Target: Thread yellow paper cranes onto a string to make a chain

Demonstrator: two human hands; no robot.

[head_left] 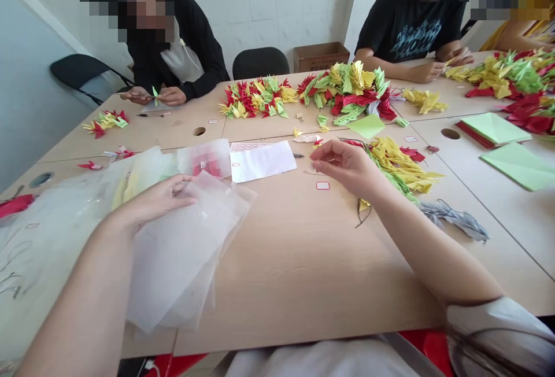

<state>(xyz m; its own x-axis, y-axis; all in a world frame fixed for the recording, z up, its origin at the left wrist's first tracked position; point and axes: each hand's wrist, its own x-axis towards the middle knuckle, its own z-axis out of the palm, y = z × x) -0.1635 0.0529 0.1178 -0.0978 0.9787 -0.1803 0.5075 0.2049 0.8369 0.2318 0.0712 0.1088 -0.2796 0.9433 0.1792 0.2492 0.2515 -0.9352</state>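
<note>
My left hand (176,195) is closed at the upper edge of some fanned-out translucent plastic bags (182,255), its thumb resting on the top one. Over the middle of the table my right hand (342,163) is raised, with thumb and fingertips drawn together; what they hold, if anything, is too small to make out. Just below those fingertips lies a small red-bordered label (323,185). A white label sheet (263,162) and a pen tip (299,155) lie between my hands. Beyond my right wrist are bundled yellow folded-paper pieces (403,163).
More filled plastic bags (130,174) spread over the left. Piles of folded paper cranes (260,98) line the far side. Green paper sheets (496,128) are stacked at right. Across the table, one person (195,47) holds a green folded piece; another person (403,30) handles something small.
</note>
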